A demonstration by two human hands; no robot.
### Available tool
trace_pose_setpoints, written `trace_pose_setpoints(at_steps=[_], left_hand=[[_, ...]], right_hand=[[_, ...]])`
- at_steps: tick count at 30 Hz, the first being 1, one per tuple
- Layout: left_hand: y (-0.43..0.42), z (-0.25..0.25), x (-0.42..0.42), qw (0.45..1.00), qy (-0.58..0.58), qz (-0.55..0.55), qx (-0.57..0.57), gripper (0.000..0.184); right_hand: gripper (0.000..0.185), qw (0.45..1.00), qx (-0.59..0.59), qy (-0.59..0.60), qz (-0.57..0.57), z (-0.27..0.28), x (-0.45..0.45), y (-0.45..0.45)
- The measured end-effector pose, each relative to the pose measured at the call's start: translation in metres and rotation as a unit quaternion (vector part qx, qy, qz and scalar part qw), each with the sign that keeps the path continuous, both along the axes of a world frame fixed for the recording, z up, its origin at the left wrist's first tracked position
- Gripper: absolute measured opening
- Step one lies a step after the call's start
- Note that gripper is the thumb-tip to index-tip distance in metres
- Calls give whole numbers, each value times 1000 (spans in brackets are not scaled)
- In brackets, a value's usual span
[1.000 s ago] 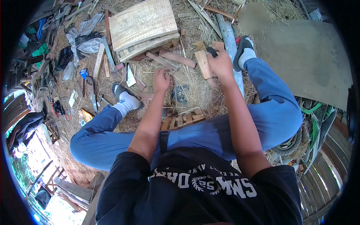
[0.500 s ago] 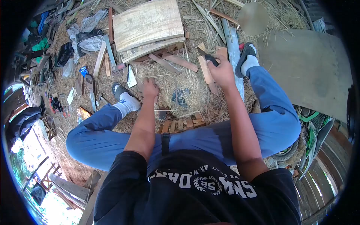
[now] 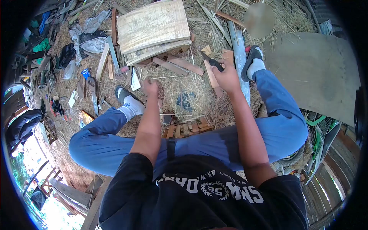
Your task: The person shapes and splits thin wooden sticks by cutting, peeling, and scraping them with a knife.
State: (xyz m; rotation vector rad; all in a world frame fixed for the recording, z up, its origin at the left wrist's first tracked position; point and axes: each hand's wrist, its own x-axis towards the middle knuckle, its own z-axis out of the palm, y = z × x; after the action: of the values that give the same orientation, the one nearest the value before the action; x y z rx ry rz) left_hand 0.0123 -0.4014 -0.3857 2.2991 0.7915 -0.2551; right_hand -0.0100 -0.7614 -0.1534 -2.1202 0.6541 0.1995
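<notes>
My right hand (image 3: 227, 76) is closed round the black handle of a knife (image 3: 216, 64), its dark blade pointing up and left over a light wood strip (image 3: 210, 73). Low over the straw-covered ground, my left hand (image 3: 150, 87) is beside a reddish wood piece near my left foot; its fingers are blurred, and whether they hold anything is unclear. Ahead of my hands stands a pale wooden box-like piece (image 3: 153, 26), with reddish wood offcuts (image 3: 186, 65) at its near edge.
A hand saw (image 3: 92, 90) and a white triangular piece (image 3: 135, 81) lie at the left. Near my lap is a small slatted wood piece (image 3: 186, 129). A grey-blue plank (image 3: 242, 69) runs beside my right foot, with a large flat sheet (image 3: 312, 73) farther right.
My left hand has moved left, away from the offcuts toward my left foot. My right hand keeps the knife, whose blade has tilted slightly. The view has shifted a little.
</notes>
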Motion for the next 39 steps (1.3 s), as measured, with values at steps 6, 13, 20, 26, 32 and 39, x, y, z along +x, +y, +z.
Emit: trace_pose_setpoints(at_steps=[6, 13, 20, 26, 32, 39], left_hand=[[-54, -15, -8, 982, -68, -163, 71, 64], [-51, 13, 2, 995, -84, -3, -55, 44], [55, -12, 39, 975, -32, -77, 204, 45], [87, -48, 73, 967, 121, -166, 155, 47], [52, -53, 78, 966, 153, -49, 203, 35], [115, -81, 63, 972, 14, 53, -230, 34]], right_hand=[[50, 999, 8, 43, -1, 17, 3, 5], [50, 1000, 7, -28, 8, -14, 0, -1], [44, 999, -14, -8, 36, -11, 1, 5], [45, 998, -24, 39, 40, -18, 10, 8], [47, 996, -50, 58, 45, -26, 18, 13], [46, 994, -64, 64, 58, -9, 27, 24]])
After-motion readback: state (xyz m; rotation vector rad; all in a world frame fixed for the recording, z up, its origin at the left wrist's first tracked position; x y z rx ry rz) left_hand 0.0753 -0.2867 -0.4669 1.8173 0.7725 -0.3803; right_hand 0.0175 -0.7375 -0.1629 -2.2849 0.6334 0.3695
